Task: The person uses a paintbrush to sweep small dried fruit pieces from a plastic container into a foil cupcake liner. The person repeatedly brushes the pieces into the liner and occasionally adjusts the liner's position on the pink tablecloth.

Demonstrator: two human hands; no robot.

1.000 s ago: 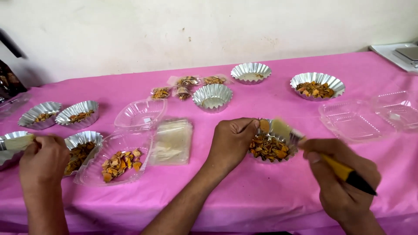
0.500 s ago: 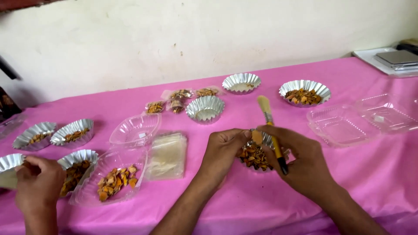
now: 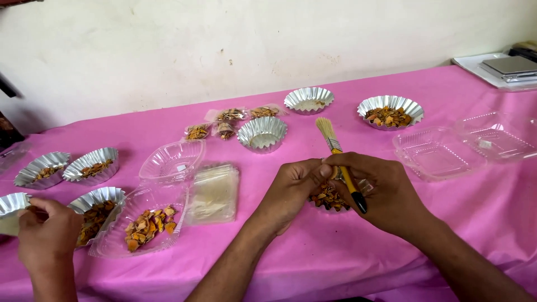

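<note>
Pink-clothed table (image 3: 313,263) against a white wall. Near edge: right hand (image 3: 386,196) closed on a yellow-handled brush (image 3: 339,160), bristles up; left hand (image 3: 291,190) pinches the foil cup of orange chips (image 3: 330,199) under both hands. Co-worker's hand (image 3: 47,232) far left holds another foil cup (image 3: 12,202). Behind: 2 clear clamshell trays (image 3: 464,146).

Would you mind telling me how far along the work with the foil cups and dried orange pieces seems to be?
Looks done: a filled foil cup at the back and small sealed packets. In hand: the left hand and right hand steady a cup of pieces, the right gripping a brush. Left: an empty foil cup, empty clear trays and loose pieces in an open clamshell.
</note>
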